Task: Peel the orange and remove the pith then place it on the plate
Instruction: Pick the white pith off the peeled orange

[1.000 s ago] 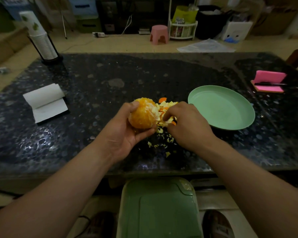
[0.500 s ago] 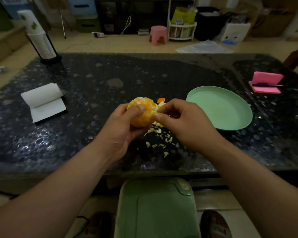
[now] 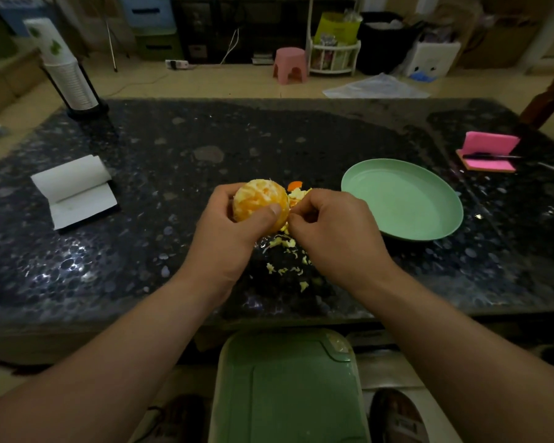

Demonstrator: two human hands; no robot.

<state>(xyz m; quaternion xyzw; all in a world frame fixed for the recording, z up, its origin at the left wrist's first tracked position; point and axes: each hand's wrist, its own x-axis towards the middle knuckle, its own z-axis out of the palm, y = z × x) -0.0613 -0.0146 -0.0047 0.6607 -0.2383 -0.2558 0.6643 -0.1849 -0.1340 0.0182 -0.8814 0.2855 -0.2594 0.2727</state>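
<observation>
Orange (image 3: 258, 199), almost wholly peeled and streaked with pale pith, sits in the left hand (image 3: 224, 238) just above the dark speckled tabletop (image 3: 173, 139), near its front edge and a little left of the green plate (image 3: 429, 225). The left fingers (image 3: 225, 194) curl round the far side of the fruit while the thumb lies across its near face, so the grip is firm. The right hand (image 3: 336, 231) is drawn up beside it with its fingers (image 3: 304, 203) bent in, thumb and forefinger tips pressed together right at the orange's right edge; whether a shred of pith sits between them cannot be told. Under and behind the hands lies a scatter of peel scraps (image 3: 288, 266), pale yellow, with one bright bit of rind (image 3: 294, 186) behind the fruit. The plate lies flat to the right, apart from the hands. A white notepad (image 3: 74, 190) lies at the left, a stack of paper cups (image 3: 68, 75) at the far left corner, and a pink pad (image 3: 490, 148) with a pen (image 3: 490, 157) across it at the far right. A green bin lid (image 3: 285, 394) shows below the tabletop's front edge.
</observation>
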